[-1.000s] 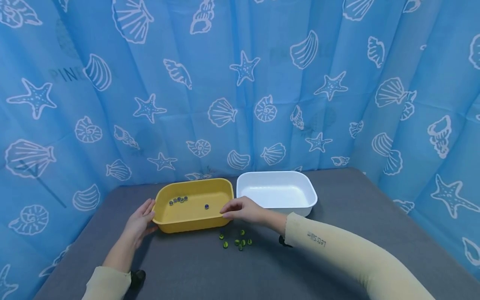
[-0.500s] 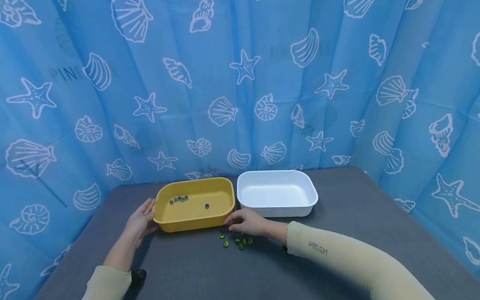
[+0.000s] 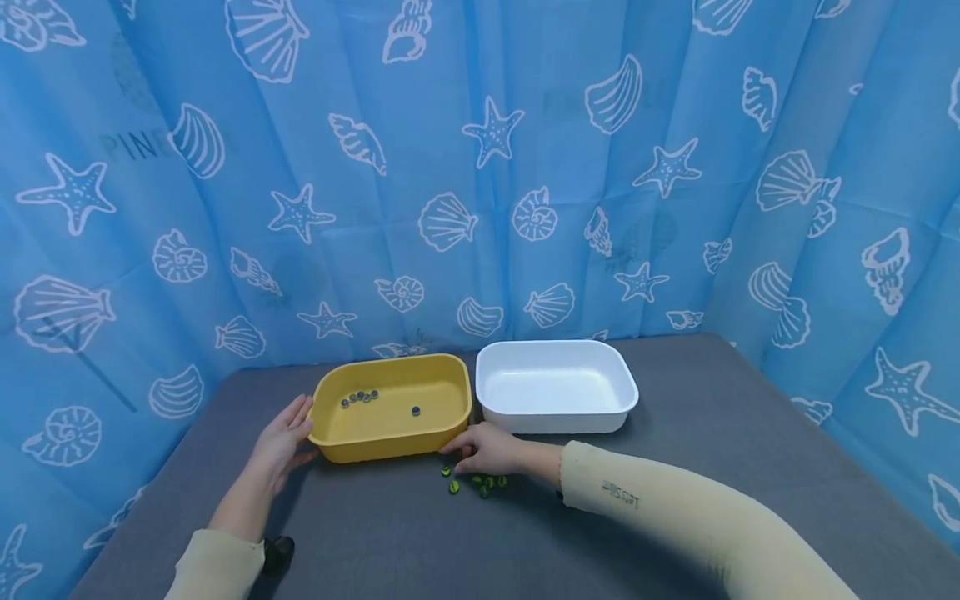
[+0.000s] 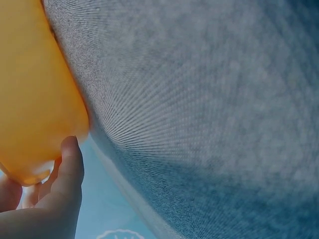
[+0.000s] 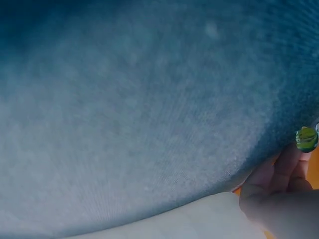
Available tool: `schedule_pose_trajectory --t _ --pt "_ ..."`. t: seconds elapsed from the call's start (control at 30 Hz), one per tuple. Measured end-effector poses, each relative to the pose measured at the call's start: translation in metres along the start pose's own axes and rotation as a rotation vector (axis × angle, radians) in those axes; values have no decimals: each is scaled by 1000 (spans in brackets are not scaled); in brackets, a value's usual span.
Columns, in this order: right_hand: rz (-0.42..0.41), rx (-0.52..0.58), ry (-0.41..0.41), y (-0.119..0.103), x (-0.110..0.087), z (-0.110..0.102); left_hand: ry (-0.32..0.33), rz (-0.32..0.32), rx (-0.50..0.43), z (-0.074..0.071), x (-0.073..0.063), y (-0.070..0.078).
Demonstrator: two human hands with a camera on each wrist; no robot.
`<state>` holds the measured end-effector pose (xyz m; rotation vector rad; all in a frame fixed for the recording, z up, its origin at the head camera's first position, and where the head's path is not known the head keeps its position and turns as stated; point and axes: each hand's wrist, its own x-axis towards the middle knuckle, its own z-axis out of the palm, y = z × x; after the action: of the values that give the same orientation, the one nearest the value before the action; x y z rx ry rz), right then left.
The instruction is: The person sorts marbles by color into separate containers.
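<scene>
My left hand (image 3: 279, 446) grips the left end of a yellow tub (image 3: 390, 443), its fingers at the rim; the left wrist view shows thumb and fingers at the tub's corner. Several dark blue marbles (image 3: 360, 397) lie together inside, and a single blue marble (image 3: 416, 411) sits apart. My right hand (image 3: 491, 450) is down at the tub's front right corner, index finger forward and thumb below. Whether it pinches a marble I cannot tell. Several green marbles (image 3: 453, 487) lie on the cloth before it; a green marble (image 5: 306, 139) shows beyond its fingers in the right wrist view.
A white tub (image 3: 557, 423) stands right of the yellow one, just behind my right hand. Grey cloth (image 3: 375, 533) covers the table. A blue curtain (image 3: 480, 250) printed with shells and starfish hangs behind and along the sides.
My right hand has come down from the yellow tub's right rim to the cloth at its front corner. The blue marble seen there earlier is now hidden. My left hand stays put.
</scene>
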<state>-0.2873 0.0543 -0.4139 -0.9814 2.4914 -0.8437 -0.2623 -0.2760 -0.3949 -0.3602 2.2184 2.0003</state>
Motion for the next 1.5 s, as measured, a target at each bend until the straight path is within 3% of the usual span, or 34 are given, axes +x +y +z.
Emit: schedule_pose_trajectory --t 0.23,0.67,1.2,1.5 --pt "8 -15 -17 0 1 0 -6 9 -6 0 -1 1" --pt "88 81 6 3 -1 0 0 -3 -7 0 1 0" --pt "67 98 11 3 0 0 -23 7 -10 -1 -2 1" --pt "100 163 16 -2 -6 -4 -12 -2 -7 0 -2 0"
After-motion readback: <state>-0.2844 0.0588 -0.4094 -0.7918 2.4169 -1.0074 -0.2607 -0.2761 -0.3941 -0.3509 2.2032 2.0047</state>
